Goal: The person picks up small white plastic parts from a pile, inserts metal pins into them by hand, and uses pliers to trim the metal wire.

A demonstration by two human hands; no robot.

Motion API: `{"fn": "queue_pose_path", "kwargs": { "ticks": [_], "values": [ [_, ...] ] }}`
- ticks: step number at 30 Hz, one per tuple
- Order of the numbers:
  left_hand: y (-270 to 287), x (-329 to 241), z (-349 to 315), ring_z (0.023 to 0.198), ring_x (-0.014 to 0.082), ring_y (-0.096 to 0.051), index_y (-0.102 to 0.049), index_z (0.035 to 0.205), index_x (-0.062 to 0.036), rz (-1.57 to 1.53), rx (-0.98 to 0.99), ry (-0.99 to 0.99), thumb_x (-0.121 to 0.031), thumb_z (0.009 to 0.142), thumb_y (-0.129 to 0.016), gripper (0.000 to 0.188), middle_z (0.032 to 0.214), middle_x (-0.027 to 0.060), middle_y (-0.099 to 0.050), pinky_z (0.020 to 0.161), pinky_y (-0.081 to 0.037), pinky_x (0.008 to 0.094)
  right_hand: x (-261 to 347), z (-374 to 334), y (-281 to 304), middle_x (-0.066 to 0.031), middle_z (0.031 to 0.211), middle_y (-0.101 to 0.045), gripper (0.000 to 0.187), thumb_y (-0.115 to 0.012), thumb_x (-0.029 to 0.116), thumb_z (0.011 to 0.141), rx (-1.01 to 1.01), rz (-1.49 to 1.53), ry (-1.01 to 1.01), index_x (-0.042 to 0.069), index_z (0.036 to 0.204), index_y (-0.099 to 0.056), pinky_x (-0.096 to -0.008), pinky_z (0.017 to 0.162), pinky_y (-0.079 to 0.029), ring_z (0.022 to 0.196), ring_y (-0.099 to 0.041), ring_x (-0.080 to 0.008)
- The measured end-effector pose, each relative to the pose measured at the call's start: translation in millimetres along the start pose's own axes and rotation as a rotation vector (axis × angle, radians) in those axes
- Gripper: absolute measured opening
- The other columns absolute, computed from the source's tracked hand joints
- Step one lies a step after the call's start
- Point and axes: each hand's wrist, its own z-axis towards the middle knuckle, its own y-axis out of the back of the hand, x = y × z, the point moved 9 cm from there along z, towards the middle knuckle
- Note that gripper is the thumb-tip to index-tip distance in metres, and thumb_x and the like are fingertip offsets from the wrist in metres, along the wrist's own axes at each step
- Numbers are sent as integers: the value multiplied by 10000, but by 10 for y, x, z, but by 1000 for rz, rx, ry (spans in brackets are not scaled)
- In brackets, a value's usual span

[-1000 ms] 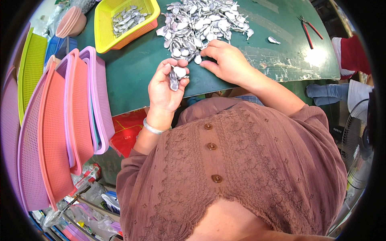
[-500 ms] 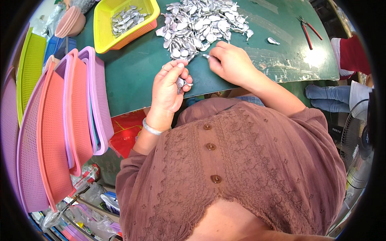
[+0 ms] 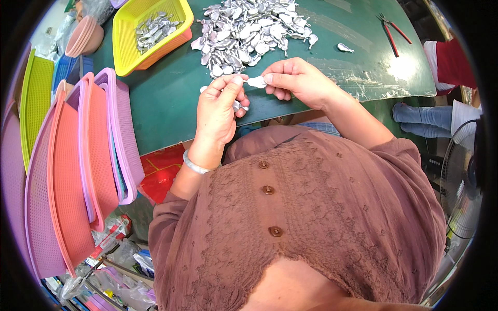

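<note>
Between my two hands is a small silver spoon-shaped metal piece (image 3: 257,82). My right hand (image 3: 301,80) pinches its rounded end between thumb and fingers. My left hand (image 3: 223,101), closed, has thumb and forefinger at the piece's narrow end. Curled in the left hand's lower fingers are a few more silver pieces (image 3: 237,105). Just beyond my hands, a big heap of similar silver pieces (image 3: 254,33) lies on the green table (image 3: 166,111). One loose piece (image 3: 345,48) lies apart to the right of the heap.
A yellow basket (image 3: 122,46) with some silver pieces stands at the far left of the table. Red-handled pliers (image 3: 391,36) lie at the far right. Stacked pink and purple baskets (image 3: 72,181) fill the left side. A fan (image 3: 461,176) and another person's legs (image 3: 423,119) are at right.
My right hand has drawn back slightly from the heap's edge and turned, bringing a silver piece up to my left fingertips. The left hand has stayed nearly in place.
</note>
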Motion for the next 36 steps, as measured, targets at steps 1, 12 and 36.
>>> {"fn": "queue_pose_path", "kwargs": {
  "ticks": [1, 12, 36],
  "values": [
    [1, -2, 2, 544, 82, -480, -586, 924, -22, -1, -1, -8, -169, 856, -553, 165, 630, -8, -486, 428, -327, 180, -48, 12, 1, -22, 716, -580, 200, -517, 193, 868, 16, 52, -17, 12, 916, -587, -193, 505, -393, 578, -506, -78],
    [6, -61, -7, 575, 68, -504, -588, 961, -24, 35, -32, -78, -133, 852, -556, 157, 736, 25, -571, 451, -368, 170, -58, -2, -117, -120, 808, -608, 195, -514, 132, 861, 130, 421, -31, -29, 969, -536, -251, 591, -489, 650, -594, -156],
    [602, -1127, 625, 835, 248, -491, -473, 914, 26, -638, 222, -126, -199, 919, -370, 248, 953, 201, -500, 623, -464, 291, 345, 106, 130, -77, 752, -592, 206, -584, 87, 763, -234, -578, 436, -6, 946, -574, -276, 616, -457, 650, -557, -157]
  ]
}}
